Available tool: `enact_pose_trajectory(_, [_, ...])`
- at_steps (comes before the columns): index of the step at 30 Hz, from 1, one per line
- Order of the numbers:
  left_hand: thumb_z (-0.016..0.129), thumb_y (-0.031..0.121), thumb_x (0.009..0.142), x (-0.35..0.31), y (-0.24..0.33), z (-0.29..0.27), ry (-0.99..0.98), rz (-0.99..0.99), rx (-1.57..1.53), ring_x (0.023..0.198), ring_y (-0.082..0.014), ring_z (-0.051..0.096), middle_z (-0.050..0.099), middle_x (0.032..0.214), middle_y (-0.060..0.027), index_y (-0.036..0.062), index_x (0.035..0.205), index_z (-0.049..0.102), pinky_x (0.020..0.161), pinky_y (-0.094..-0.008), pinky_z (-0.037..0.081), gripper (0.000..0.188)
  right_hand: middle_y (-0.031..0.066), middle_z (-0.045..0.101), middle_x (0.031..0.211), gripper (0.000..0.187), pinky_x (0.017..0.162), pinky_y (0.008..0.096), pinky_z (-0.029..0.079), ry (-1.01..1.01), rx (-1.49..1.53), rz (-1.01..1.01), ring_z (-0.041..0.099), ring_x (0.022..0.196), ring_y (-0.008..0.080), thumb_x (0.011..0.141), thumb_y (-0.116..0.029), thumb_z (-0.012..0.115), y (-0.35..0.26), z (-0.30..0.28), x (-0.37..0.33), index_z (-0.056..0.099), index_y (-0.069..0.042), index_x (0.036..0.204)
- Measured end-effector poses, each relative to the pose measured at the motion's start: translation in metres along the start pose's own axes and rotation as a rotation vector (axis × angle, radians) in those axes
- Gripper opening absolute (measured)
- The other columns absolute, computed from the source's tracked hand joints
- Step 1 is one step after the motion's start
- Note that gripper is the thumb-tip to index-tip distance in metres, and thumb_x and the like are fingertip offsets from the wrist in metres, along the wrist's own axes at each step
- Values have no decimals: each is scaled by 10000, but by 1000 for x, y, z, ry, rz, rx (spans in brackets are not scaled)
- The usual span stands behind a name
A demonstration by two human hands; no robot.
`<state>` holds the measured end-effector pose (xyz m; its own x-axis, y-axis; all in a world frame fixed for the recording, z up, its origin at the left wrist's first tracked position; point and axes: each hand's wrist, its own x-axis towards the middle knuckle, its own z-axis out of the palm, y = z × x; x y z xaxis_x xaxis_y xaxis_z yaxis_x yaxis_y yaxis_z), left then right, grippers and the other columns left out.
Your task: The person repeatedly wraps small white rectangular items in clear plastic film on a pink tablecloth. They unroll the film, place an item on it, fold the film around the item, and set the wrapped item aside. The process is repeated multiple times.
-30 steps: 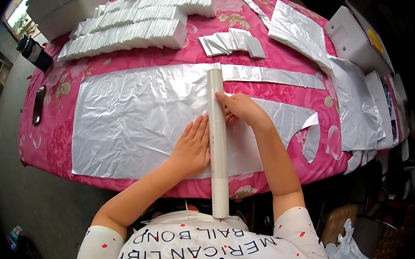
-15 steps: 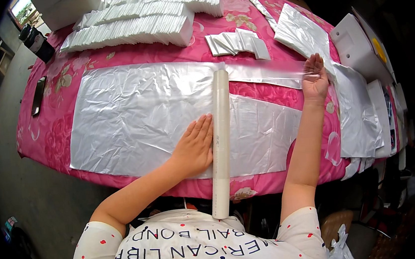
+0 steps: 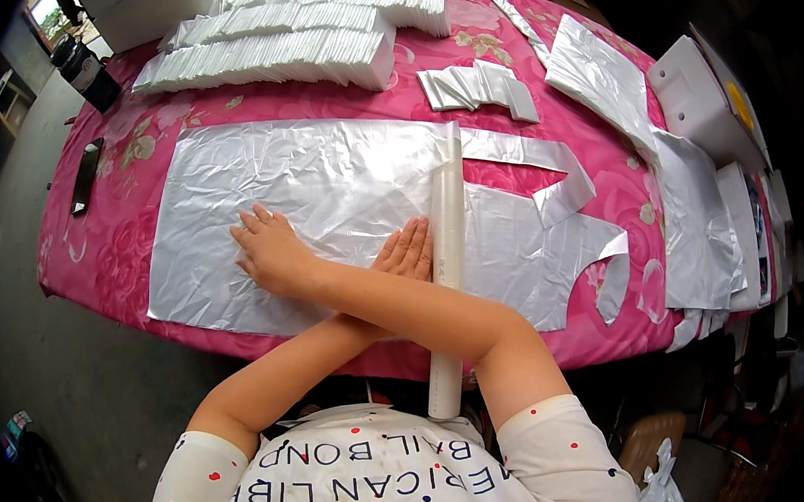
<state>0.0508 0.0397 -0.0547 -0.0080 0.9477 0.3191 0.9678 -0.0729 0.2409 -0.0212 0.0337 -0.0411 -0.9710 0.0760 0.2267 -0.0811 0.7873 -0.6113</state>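
A silvery plastic sheet [image 3: 220, 167] lies creased across the table. Over it stands a long pale tube [image 3: 447, 218], running from the sheet's far edge toward my body. My left hand [image 3: 407, 250] rests flat on the sheet, fingers stretched out, with its fingertips against the tube's left side. Crossing over the left forearm and the tube, my right arm reaches left. My right hand [image 3: 271, 249] is on or just above the sheet with its fingers spread, holding nothing. To the tube's right, a narrow silvery strip [image 3: 518, 148] bends and curls above the sheet's cut right part [image 3: 508, 250].
Several rows of folded white packets [image 3: 268, 61] fill the back left, with a smaller group [image 3: 478, 89] nearer. Folded silvery sheets [image 3: 597, 63] and white foam boxes [image 3: 701, 91] line the right. A phone [image 3: 87, 175] and dark bottle [image 3: 85, 73] stand left.
My right hand has swung from the strip's right end far to the left, across my left forearm. The strip and the sheet's right end now curl. My left hand stays beside the tube.
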Motion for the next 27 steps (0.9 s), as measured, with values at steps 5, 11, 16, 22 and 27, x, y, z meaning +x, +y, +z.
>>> enact_pose_trajectory(5, [419, 191, 845, -4, 0, -9, 160, -69, -157, 1331, -382, 251, 269, 1403, -281, -113, 1322, 298, 1083, -454, 213, 579, 219, 382, 1356, 551, 1067, 461, 227, 33, 191, -75, 270, 1308, 379, 828, -276, 585, -15, -71, -48, 435, 6, 1277])
enact_pose_trajectory(11, [428, 193, 896, 27, -22, -31, 270, -434, -1329, 1286, -269, 347, 305, 1400, -190, -36, 1356, 274, 1046, -378, 290, 536, 163, 497, 1261, 423, 977, 419, 380, 284, -52, -36, 451, 1190, 348, 850, -263, 561, 35, -160, -167, 531, 2, 1178])
enact_pose_trajectory(16, [404, 346, 942, 84, -38, -33, 263, -988, -1869, 1252, -227, 373, 365, 1360, -149, -34, 1352, 279, 1042, -335, 298, 572, 160, 438, 1328, 515, 1018, 424, 329, 65, -205, 2, 385, 1252, 336, 874, -371, 503, 56, -167, -208, 483, -17, 1246])
enact_pose_trajectory(22, [329, 400, 963, 59, -66, -52, 383, -866, -1717, 1201, -229, 433, 445, 1285, -149, -52, 1278, 369, 1011, -349, 342, 552, 108, 337, 1418, 619, 1081, 436, 209, -131, -294, -64, 256, 1333, 312, 877, -494, 412, 50, -158, -180, 409, -70, 1328])
enact_pose_trajectory(27, [305, 373, 972, -13, -105, -108, 548, -780, -1460, 1190, -216, 452, 473, 1283, -140, -26, 1269, 406, 1001, -337, 340, 508, 106, 371, 1401, 629, 1101, 470, 127, -284, -186, -293, 190, 1358, 316, 888, -521, 370, 7, -99, -94, 432, -65, 1317])
